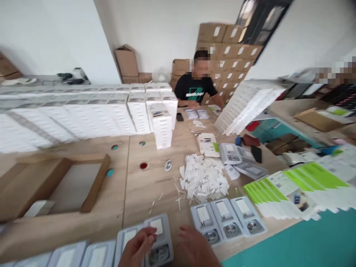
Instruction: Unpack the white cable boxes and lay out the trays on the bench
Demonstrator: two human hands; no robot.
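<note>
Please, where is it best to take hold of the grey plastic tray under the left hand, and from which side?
Probably by the near short edge of the grey tray, coming from the person's side. It lies flat, another tray crowds its left, and the left hand already rests there.

We find ourselves in a small packing workshop; white retail boxes (83, 115) stand stacked in long rows along the wooden surface (139, 185); brown shipping cartons (228, 52) pile against the back wall; grey plastic trays (225, 218), a heap of white parts (203, 178) and green-edged printed sleeves (294, 185) cover the rest.
</note>
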